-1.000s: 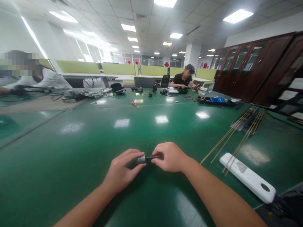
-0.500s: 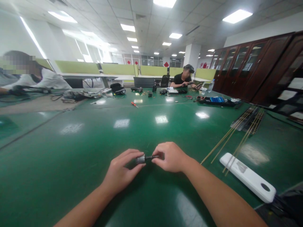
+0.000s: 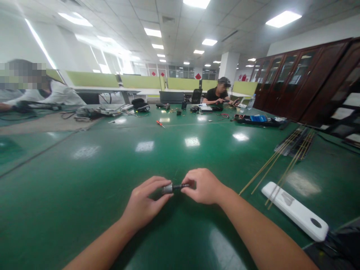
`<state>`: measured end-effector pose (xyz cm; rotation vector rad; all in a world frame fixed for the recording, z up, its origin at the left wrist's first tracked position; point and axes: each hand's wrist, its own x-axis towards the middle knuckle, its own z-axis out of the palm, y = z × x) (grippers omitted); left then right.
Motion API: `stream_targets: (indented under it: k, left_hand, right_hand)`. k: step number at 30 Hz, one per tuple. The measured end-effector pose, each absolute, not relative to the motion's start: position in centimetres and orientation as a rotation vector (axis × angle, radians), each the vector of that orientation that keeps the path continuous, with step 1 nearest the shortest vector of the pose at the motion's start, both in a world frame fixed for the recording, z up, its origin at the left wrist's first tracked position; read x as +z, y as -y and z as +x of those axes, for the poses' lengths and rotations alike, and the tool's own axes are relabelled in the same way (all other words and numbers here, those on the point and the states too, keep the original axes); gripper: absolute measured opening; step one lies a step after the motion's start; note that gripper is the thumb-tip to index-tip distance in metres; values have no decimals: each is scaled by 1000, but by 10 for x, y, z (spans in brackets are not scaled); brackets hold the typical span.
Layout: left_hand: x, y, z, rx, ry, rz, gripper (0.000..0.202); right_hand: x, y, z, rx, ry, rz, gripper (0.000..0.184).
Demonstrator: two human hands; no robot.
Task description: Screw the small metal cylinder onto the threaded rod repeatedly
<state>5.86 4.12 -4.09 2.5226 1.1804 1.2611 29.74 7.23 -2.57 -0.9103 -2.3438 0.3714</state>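
Observation:
In the middle of the head view, my left hand [image 3: 144, 202] is closed around a short grey metal cylinder [image 3: 168, 188], with the thumb below and fingers above. From its right end runs a thin, dark, ridged shaft [image 3: 178, 186]. The thumb and forefinger of my right hand [image 3: 202, 186] pinch the shaft's far end, so both hands share this one part. It lies roughly level, just over the green tabletop [image 3: 112, 225]. My fingers hide the cylinder's left end and the shaft's tip. What kind of part it is, I cannot tell.
To the right lies a long white device [image 3: 295, 210] with a dark oval, thin yellowish rods [image 3: 270, 161] reaching over it. A red screwdriver [image 3: 160, 124] lies farther back. Two people sit at the table, one person [image 3: 216, 95] across and another's sleeve [image 3: 62, 93] at left, among tools and cables.

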Motion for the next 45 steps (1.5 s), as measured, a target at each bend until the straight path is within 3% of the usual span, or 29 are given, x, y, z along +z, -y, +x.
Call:
stream_targets:
  k: [45]
  left_hand:
    - [-34, -42, 54, 1308, -1244, 2531, 23]
  right_hand:
    - [-23, -74, 301, 380, 2298, -923, 9]
